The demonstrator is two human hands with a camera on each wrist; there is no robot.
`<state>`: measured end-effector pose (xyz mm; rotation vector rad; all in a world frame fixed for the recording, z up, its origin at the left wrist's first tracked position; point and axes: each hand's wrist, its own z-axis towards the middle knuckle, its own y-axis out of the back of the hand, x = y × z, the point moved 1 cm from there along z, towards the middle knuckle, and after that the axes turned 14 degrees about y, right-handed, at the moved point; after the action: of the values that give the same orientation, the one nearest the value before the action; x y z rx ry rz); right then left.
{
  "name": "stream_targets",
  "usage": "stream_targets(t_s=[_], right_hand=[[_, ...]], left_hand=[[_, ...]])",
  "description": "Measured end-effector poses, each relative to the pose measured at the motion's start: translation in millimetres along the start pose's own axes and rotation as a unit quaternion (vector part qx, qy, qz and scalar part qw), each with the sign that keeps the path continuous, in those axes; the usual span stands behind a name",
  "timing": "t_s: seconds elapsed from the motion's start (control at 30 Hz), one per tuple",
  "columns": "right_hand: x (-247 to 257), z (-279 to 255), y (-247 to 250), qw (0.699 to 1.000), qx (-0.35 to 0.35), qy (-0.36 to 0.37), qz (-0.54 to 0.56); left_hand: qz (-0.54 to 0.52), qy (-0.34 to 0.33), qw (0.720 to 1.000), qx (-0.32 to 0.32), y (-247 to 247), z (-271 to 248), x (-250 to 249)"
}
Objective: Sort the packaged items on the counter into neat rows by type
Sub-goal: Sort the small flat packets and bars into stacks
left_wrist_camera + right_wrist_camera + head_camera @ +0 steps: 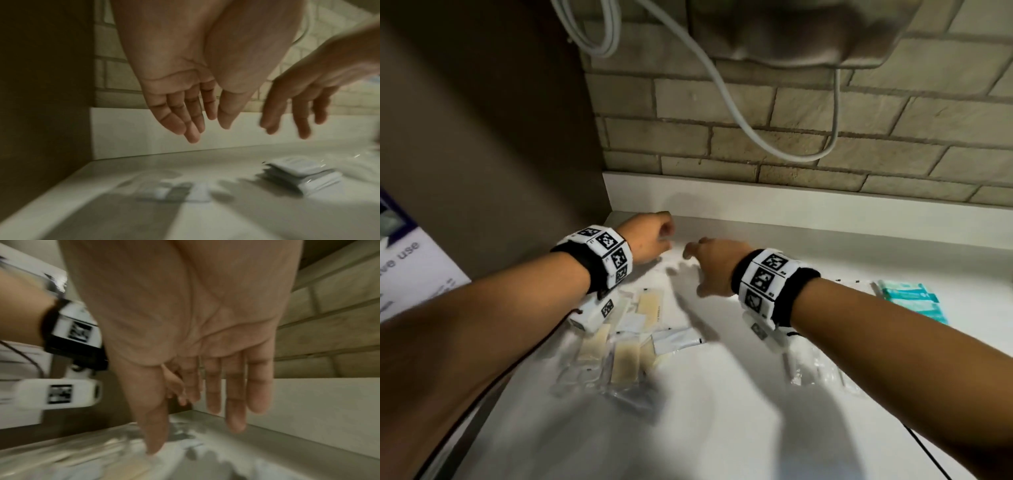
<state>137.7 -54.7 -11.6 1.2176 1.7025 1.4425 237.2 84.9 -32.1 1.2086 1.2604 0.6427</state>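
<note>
there, both hands outstretched, fingers slack

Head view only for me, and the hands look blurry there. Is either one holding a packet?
Observer: No for the first. The left wrist view shows the left hand palm-on, with relaxed, nearly straight fingers and nothing in them.
Operator: And the other hand?
Observer: The right wrist view shows the right hand with an open palm and extended fingers, also empty.
Operator: Is anything lying near them that I can't make out?
Observer: Yes. In the left wrist view, a small stack of white sachets lies flat on the counter, and neither hand touches it.
</note>
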Motion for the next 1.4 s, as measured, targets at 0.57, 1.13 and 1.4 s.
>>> stream_targets(t_s=[0.57, 1.13, 1.4], right_hand=[[50, 16, -52, 0.988, 0.138, 0.063, -0.036], [14, -10, 0, 0.970, -0.077, -0.071, 0.219], [20, -24, 8, 0.957, -0.159, -0.024, 0.242]], left_hand=[[0.132, 0.111, 0.984, 0.050, -38, -13, 55], [-0.108, 0.050, 0.992, 0.046, -12, -48, 36], [-0.287, 0.018, 0.951, 0.112, 12, -103, 30]])
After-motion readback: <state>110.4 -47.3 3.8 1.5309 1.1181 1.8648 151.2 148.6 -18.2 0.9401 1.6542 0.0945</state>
